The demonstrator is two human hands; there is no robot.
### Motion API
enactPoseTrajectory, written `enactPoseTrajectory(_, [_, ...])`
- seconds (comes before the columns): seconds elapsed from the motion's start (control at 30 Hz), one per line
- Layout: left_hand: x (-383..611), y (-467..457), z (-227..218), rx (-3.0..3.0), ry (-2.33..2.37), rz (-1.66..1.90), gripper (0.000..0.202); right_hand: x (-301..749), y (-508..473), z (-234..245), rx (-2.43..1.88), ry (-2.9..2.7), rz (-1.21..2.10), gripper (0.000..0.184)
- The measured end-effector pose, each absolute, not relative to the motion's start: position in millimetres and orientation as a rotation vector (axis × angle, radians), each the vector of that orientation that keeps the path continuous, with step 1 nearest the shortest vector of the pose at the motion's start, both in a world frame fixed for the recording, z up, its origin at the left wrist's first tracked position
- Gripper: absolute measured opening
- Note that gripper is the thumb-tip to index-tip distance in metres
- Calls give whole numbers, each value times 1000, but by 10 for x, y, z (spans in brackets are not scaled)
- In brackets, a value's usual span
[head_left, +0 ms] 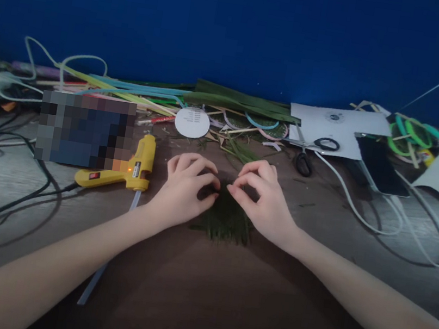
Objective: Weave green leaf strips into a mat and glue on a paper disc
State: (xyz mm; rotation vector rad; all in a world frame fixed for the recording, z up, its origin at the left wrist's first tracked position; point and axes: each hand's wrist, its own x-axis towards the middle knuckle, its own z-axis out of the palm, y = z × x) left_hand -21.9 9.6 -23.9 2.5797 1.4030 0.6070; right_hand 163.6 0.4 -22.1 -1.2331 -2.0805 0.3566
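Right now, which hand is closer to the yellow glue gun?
The left hand; the glue gun lies beside it, while the right hand sits beyond the green strips.

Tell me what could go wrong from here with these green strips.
1. The left hand and right hand pinch only the top of the bundle of green strips; its loose lower ends could fan apart.
2. The glue gun lies close beside the left hand with a light glowing, so it may be hot; a bump could burn.
3. Its black cable trails across the table and could snag.
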Motion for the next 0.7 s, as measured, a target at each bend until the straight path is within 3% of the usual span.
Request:
enactPoseTrajectory(0.17, [-191,82,-250,2690,1406,607,20,1601,-14,-209,-1147,-2113,374,14])
enactPoseTrajectory(0.4, [-156,52,-219,2727,1461,614,18,1641,13,-205,-1188,-2149,360,17])
enactPoseTrajectory(0.57, [-160,69,-225,2589,1505,649,19,1656,45,-267,-1305,-2207,349,10])
enactPoseTrajectory(0.7, [-169,90,-217,2461,1531,642,18,1653,53,-298,-1312,-2285,375,16])
